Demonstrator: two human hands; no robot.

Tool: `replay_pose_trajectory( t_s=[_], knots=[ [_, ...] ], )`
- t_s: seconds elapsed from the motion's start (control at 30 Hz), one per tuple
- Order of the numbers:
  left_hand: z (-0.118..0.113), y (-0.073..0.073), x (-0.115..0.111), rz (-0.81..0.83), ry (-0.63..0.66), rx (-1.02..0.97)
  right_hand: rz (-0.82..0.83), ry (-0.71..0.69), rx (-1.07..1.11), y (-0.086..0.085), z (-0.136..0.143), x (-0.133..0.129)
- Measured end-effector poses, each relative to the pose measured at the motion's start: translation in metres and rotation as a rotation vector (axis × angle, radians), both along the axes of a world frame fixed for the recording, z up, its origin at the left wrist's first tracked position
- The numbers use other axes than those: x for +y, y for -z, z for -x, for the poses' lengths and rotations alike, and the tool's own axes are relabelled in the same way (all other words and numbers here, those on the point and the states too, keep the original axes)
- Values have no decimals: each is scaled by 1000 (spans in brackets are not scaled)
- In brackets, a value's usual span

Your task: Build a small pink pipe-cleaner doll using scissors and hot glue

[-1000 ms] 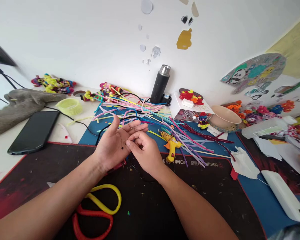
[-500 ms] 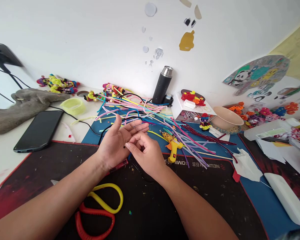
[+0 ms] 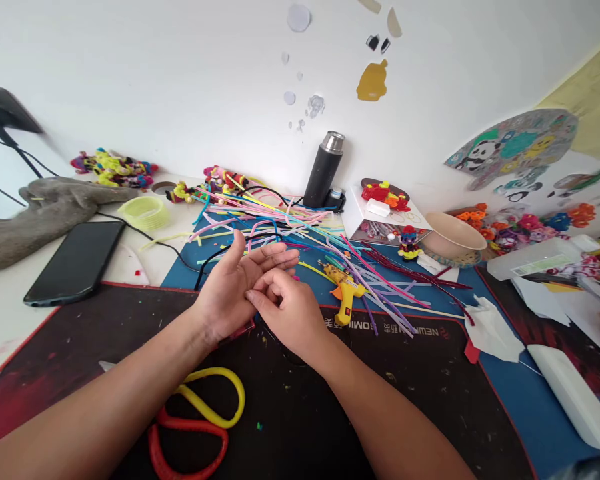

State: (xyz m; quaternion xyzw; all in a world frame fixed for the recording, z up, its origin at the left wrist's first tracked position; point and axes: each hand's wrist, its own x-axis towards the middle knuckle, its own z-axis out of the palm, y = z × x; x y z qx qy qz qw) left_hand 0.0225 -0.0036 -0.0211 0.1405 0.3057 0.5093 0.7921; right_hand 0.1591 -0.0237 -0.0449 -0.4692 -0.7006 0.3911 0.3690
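Note:
My left hand is held palm up above the dark mat, its fingers stretched out and nothing gripped. Over that palm, my right hand has thumb and forefinger pressed together, their tips touching the palm. Whatever the pinch holds, if anything, is hidden. Below my left forearm lie scissors with a yellow and red handle; the forearm covers most of their blades. To the right of my hands, a yellow hot glue gun rests on the mat's upper edge. Behind my hands spreads a pile of coloured pipe cleaners.
A black phone lies at left, near a pale yellow coil. By the wall stand a dark thermos and a white box. A beige bowl, crumpled tissue and white device are on the right.
A tiny black bit seen at my right fingertips over the left palm is now out of sight. My right fingertips have shifted slightly; my left hand stays palm up.

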Motion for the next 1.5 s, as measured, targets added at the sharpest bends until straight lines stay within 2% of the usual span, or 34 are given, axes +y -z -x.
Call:
replay_pose_trajectory(
  t_s=[0.27, 0.4, 0.73, 1.27, 1.5],
  knots=[
    [3, -2, 1, 3, -12, -66, -28, 54, 142, -8, -8, 5],
    [4, -2, 2, 4, -25, -58, -69, 80, 87, -4, -11, 8],
    [4, 1, 1, -55, -4, -24, -76, 38, -86, -2, -9, 4],
    [4, 0, 1, -18, -1, -6, -83, 5, -138, 0, -5, 2],
    [4, -2, -1, -1, -1, -17, -68, 11, -89, -3, -4, 2]
  ],
)
